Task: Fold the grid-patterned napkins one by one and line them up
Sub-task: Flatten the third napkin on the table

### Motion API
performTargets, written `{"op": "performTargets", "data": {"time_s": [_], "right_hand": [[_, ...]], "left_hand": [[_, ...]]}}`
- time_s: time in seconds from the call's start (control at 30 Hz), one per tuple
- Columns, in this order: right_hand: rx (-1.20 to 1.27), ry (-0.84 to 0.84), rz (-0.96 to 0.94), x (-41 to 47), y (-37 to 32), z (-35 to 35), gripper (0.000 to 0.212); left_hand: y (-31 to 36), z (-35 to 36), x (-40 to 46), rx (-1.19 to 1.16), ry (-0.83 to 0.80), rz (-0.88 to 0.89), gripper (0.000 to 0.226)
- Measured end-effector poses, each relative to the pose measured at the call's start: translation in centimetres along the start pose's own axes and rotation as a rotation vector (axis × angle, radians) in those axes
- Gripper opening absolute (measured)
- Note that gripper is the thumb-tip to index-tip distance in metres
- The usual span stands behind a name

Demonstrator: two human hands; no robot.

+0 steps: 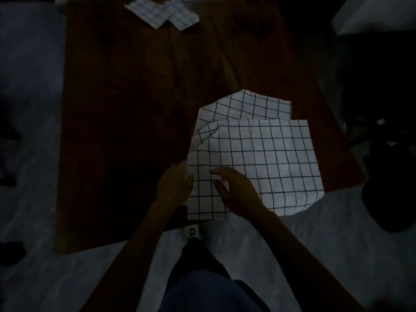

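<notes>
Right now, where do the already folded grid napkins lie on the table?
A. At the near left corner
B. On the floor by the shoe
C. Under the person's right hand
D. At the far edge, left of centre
D: the two folded napkins lie side by side at the far edge of the table, left of centre, well beyond the large napkin under both hands.

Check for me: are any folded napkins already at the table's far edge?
Yes, two folded napkins lie side by side at the table's far edge.
</notes>
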State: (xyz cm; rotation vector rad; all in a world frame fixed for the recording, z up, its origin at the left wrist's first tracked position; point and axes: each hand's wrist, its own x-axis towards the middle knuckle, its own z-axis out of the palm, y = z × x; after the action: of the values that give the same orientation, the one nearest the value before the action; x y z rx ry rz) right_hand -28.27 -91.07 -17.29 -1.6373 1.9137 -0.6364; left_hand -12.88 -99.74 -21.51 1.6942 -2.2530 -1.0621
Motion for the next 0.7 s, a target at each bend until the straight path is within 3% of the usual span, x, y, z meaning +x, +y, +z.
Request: {"op": "performTargets", "data": {"time_s": [0.17, 0.33, 0.47, 0.6, 0.7], "right_hand": [[-0.050, -0.086, 0.014, 3.3, 1.6, 0.5, 0.032], [-0.079, -0.139, 0.013, 5.8, 2.7, -0.1, 0.032], [-0.082, -0.141, -0.007, 7.7, 3.1, -1.2, 0.036], [-0.181, -0.167, -0.109, 10.8, 2.7, -4.1, 0.059], [-0.322, -0.337, -0.244, 14.2, 1.0, -6.7, 0.082]], "left_hand": [[-0.2, 1.9, 4.5, 0.004, 0.040, 0.022, 0.044], [0.2, 3.3, 7.0, 0.072, 0.074, 0.034, 0.027], [0.6, 3.2, 7.4, -0.082, 0.075, 0.075, 0.026], [2.1, 0.9, 7.4, -0.152, 0.061, 0.295, 0.026], [4.3, -1.9, 6.9, -0.075, 0.098, 0.378, 0.025]]}}
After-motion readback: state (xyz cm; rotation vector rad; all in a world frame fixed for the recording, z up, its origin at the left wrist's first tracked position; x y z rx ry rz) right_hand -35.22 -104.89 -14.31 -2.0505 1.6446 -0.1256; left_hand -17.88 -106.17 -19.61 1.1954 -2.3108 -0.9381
